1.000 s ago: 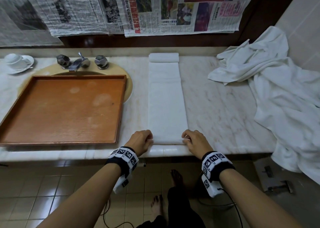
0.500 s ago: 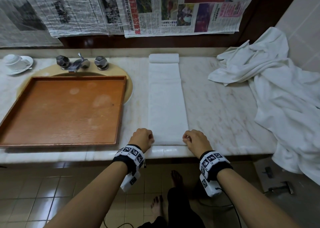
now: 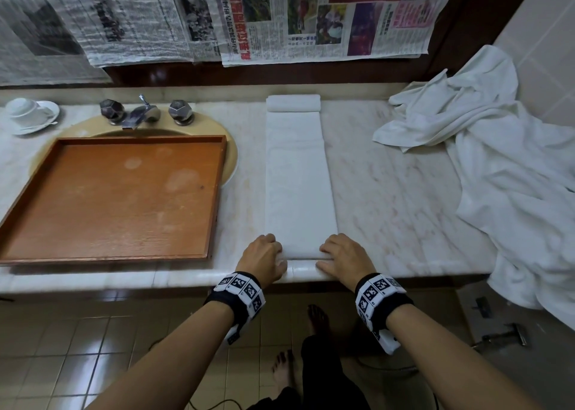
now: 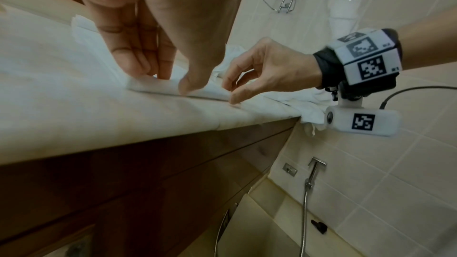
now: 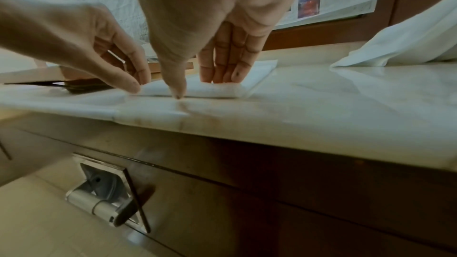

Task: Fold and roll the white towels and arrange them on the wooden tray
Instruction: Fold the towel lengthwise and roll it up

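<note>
A long folded white towel lies as a strip on the marble counter, running away from me. Its near end is turned up into a small thick lip close to the counter's front edge. My left hand holds the lip's left corner, fingers on top and thumb at the front. My right hand holds the right corner the same way, fingers pressed on top of the lip. A rolled white towel lies across the strip's far end. The wooden tray sits to the left with nothing on it.
The tray rests over a sink with a faucet behind it. A cup on a saucer stands at the far left. A heap of loose white towels covers the counter's right end and hangs over its edge. Newspapers cover the wall behind.
Both hands have stayed at the towel's near end and closed in slightly. The near edge now shows a small turned-over lip under the fingers.
</note>
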A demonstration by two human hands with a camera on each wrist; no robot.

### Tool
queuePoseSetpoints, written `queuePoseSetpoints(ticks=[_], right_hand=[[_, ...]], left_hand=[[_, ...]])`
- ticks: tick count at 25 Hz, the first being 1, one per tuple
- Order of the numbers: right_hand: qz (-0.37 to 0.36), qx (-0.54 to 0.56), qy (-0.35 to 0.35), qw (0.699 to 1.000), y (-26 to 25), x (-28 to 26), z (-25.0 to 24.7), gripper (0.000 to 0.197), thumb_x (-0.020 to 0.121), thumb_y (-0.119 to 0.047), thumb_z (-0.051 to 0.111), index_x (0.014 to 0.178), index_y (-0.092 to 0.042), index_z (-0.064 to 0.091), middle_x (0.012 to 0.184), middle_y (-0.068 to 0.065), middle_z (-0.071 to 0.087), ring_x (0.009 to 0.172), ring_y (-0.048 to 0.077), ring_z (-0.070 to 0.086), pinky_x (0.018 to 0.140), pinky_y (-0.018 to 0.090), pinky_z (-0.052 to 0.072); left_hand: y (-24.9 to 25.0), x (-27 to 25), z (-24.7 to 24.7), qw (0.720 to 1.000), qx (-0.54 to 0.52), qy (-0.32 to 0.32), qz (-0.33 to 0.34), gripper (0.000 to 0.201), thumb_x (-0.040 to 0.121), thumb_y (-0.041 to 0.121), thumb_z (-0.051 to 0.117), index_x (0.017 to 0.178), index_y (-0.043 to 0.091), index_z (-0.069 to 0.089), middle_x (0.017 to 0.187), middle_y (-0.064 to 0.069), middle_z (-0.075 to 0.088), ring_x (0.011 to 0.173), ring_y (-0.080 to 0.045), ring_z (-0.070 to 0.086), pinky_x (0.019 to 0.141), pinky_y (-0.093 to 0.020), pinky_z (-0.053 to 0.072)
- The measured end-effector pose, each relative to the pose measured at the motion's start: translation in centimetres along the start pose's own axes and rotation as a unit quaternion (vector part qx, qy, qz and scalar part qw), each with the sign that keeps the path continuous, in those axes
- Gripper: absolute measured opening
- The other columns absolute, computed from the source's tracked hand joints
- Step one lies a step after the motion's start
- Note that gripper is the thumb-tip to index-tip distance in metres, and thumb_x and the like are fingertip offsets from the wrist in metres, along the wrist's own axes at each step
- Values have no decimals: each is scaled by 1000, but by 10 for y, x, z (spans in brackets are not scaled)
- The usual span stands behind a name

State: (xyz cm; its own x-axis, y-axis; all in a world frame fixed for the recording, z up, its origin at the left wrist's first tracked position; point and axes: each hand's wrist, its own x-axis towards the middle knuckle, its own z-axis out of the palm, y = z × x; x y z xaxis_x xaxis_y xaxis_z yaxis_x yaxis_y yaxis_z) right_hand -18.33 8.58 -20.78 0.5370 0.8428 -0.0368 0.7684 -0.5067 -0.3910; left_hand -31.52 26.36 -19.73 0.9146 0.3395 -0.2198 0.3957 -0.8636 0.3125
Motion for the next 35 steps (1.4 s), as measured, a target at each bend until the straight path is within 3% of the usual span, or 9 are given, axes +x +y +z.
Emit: queuePoseSetpoints(ticks=[5, 10, 13, 16, 21, 26, 29, 32, 35], right_hand=[[4, -38, -71, 997, 1, 14, -13, 23, 90, -16, 56, 109, -9, 68, 107, 3, 62, 103, 18, 54, 84, 30, 47], [15, -34, -49, 998, 8, 8, -13, 24, 91, -17, 56, 107, -14, 73, 102, 1, 69, 104, 20, 50, 84, 33, 48], [38, -33, -56, 997, 9, 8, -18, 24, 95, -22, 55, 112, -19, 73, 105, -2, 69, 105, 22, 49, 84, 40, 48], [81, 5, -67, 994, 7, 12, -25, 21, 96, -23, 55, 111, -21, 70, 104, 2, 64, 101, 21, 52, 87, 39, 48], [130, 58, -62, 988, 3, 15, -35, 1, 91, -17, 60, 92, -16, 61, 89, 2, 52, 80, 22, 55, 74, 33, 51], [142, 19, -50, 988, 1, 23, -30, 9, 92, -15, 60, 90, -15, 68, 88, -1, 57, 86, 17, 53, 70, 30, 47], [106, -27, -32, 993, -1, 30, -22, 14, 92, -6, 56, 92, -8, 70, 99, 5, 57, 97, 22, 50, 70, 32, 46], [51, -15, -17, 998, -8, 27, -7, 14, 84, 8, 56, 85, -1, 67, 93, 11, 60, 90, 27, 56, 64, 30, 38], [25, -3, 13, 1000, -13, 15, -1, 9, 72, -4, 73, 71, -3, 64, 78, 9, 60, 76, 27, 60, 52, 31, 46]], left_hand=[[2, 6, -5, 999, 36, -12, 1, 23, 93, 21, 53, 108, 10, 66, 107, -3, 56, 98, -22, 53, 76, -30, 47], [0, 4, -11, 997, 71, -8, 3, 24, 93, 24, 49, 111, 16, 64, 111, 4, 57, 103, -18, 49, 65, -28, 42], [-7, 5, -16, 998, 60, -21, 21, 27, 96, 26, 47, 116, 18, 63, 115, 3, 59, 105, -18, 48, 70, -29, 44], [-13, 8, -22, 998, 42, -40, 26, 27, 99, 27, 46, 120, 17, 60, 116, 1, 61, 108, -19, 48, 80, -31, 47], [-13, 13, -30, 999, 1, -38, -4, 22, 99, 28, 51, 116, 16, 58, 109, -3, 62, 103, -19, 52, 86, -33, 47], [-9, 21, -31, 999, -4, -34, -43, 18, 94, 26, 58, 108, 18, 67, 105, -1, 66, 95, -19, 61, 83, -33, 51], [-4, 29, -30, 998, -16, -15, -51, 12, 91, 17, 64, 101, 14, 69, 103, -2, 64, 92, -21, 61, 79, -29, 49], [0, 29, -23, 999, 4, -10, -34, 16, 90, 6, 58, 97, 14, 70, 101, -4, 63, 89, -24, 61, 75, -26, 46], [1, 22, -16, 1000, 22, -11, -15, 20, 90, 16, 56, 101, 12, 72, 104, -4, 63, 93, -24, 59, 79, -30, 49]])
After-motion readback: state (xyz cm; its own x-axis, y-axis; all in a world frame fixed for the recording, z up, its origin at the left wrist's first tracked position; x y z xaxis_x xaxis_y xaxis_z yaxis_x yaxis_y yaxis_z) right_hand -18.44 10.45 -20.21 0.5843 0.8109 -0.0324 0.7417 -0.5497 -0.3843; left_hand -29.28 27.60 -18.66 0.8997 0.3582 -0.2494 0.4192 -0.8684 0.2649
